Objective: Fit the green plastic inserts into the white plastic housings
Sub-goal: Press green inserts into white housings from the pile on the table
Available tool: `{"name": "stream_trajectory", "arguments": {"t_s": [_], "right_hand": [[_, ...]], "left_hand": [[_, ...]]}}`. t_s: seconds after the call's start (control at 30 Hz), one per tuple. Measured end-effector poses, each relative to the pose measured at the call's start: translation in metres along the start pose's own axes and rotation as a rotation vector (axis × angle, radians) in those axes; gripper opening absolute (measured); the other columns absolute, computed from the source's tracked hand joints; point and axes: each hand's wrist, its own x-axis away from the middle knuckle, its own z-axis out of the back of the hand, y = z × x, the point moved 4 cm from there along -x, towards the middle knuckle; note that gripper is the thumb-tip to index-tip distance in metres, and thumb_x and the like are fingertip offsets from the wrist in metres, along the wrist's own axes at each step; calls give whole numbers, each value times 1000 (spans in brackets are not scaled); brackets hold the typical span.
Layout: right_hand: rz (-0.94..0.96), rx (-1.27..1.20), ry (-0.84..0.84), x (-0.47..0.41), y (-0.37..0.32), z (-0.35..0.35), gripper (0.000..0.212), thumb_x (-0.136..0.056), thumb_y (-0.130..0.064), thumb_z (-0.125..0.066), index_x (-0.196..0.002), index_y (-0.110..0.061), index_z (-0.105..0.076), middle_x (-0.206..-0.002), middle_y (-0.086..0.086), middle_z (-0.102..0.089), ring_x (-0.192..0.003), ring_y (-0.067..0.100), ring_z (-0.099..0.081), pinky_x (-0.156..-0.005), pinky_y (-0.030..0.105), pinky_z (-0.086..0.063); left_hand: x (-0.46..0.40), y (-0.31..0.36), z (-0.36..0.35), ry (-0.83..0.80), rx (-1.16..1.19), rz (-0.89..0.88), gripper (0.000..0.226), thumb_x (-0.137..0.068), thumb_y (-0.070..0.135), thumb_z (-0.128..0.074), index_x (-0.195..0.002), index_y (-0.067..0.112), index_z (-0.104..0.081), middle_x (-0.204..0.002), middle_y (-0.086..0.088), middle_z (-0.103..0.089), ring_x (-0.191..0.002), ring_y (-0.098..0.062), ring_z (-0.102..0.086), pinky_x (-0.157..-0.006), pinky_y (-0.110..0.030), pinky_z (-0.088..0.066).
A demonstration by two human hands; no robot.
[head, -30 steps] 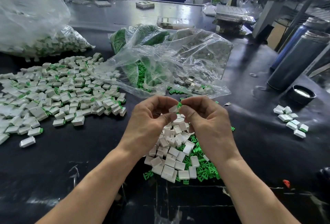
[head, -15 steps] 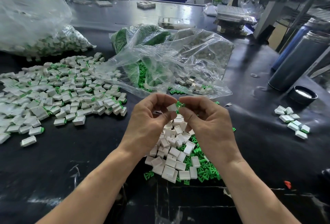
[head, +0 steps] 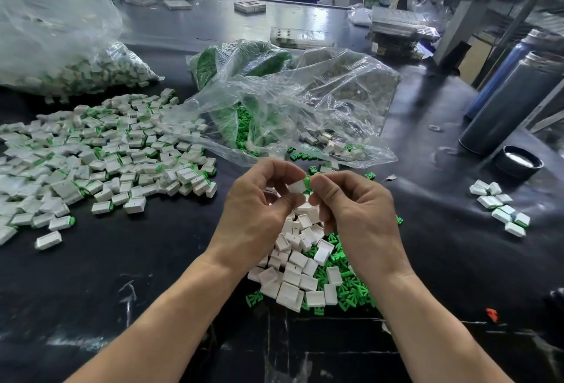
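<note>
Above the middle of the black table, my left hand (head: 259, 208) pinches a small white housing (head: 296, 186) between thumb and fingers. My right hand (head: 357, 208) pinches a green insert (head: 307, 181) that sits at the housing's right end, only a green edge showing. Below the hands lies a heap of loose white housings (head: 293, 272) mixed with loose green inserts (head: 348, 285). A wide spread of white pieces with green ends (head: 100, 153) covers the left of the table.
An open clear bag (head: 290, 108) with green inserts and some housings lies just behind the hands. A fuller bag (head: 76, 68) sits far left. A small group of white pieces (head: 500, 205), a black lid (head: 518, 164) and tall dark flasks (head: 512, 98) stand right.
The green insert has gone further into the white housing; less green shows now. Both hands stay together above the heap, barely shifted.
</note>
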Motion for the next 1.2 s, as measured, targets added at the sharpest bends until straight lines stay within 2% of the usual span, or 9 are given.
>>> {"name": "stream_trajectory", "arguments": {"t_s": [0.1, 0.2, 0.3, 0.43, 0.6, 0.77, 1.0, 1.07, 1.2], "right_hand": [[-12, 42, -2, 0, 2, 0, 16, -94, -24, -76, -80, -15, -75, -65, 6, -66, -50, 15, -51, -46, 27, -43], [-5, 123, 10, -2, 2, 2, 15, -95, -24, -75, -81, -19, -76, -65, -1, -67, -52, 12, -51, -49, 25, -43], [-4, 145, 27, -3, 3, 6, 15, -96, -24, -74, -82, -20, -76, -65, -3, -67, -53, 11, -52, -49, 24, -44], [4, 144, 18, -4, 4, 7, 14, -97, -25, -74, -84, -19, -77, -69, 0, -70, -54, 11, -53, -48, 26, -44], [83, 126, -43, -2, 2, 1, 14, -96, -14, -73, -90, -26, -78, -76, -3, -73, -59, 7, -57, -54, 18, -47], [132, 122, -52, -1, 0, -1, 23, -95, -12, -74, -89, -34, -78, -76, -5, -74, -61, 7, -58, -56, 19, -48], [130, 115, -10, 0, 1, 1, 16, -94, -18, -76, -86, -32, -77, -73, -3, -72, -58, 8, -56, -54, 21, -46], [159, 195, -10, 1, -1, 2, 12, -94, -21, -75, -88, -31, -76, -77, -7, -73, -62, 5, -59, -58, 19, -46], [218, 353, 11, 2, -4, 5, 9, -94, -19, -76, -93, -28, -74, -84, -14, -74, -79, 9, -68, -68, 22, -52]], "left_hand": [[1, 1, 0, 23, -80, -37, 29, -85, 3, -79, -99, 26, -68, -90, 18, -69, -82, -5, -63, -77, -25, -57], [1, -1, -1, 13, -52, -20, 30, -85, 0, -79, -100, 25, -70, -88, 18, -69, -80, -1, -64, -73, -17, -53], [-1, -3, -3, -30, 84, 21, 26, -86, 0, -77, -104, 18, -74, -92, 10, -75, -83, -4, -69, -76, -19, -56], [-2, -5, -1, -6, 212, 41, 16, -88, 3, -75, -101, 13, -77, -91, -4, -78, -75, -13, -68, -72, -21, -55], [-3, -8, 1, 33, 306, 105, 16, -88, 5, -76, -103, 11, -75, -94, -12, -76, -76, -21, -68, -74, -26, -59], [-3, -11, 1, 32, 357, 167, 13, -87, 7, -76, -100, 8, -74, -92, -9, -77, -77, -22, -71, -73, -27, -60], [-3, -9, 0, 8, 340, 135, 9, -88, 4, -74, -97, 3, -71, -86, -13, -74, -73, -20, -69, -71, -29, -61], [-3, -8, 0, 7, 309, 108, 9, -88, 3, -74, -96, 2, -71, -85, -12, -74, -73, -19, -68, -71, -28, -60], [-1, -7, 0, 6, 258, 68, 9, -89, -1, -74, -95, 5, -72, -83, -8, -74, -72, -18, -67, -71, -31, -61]]}}
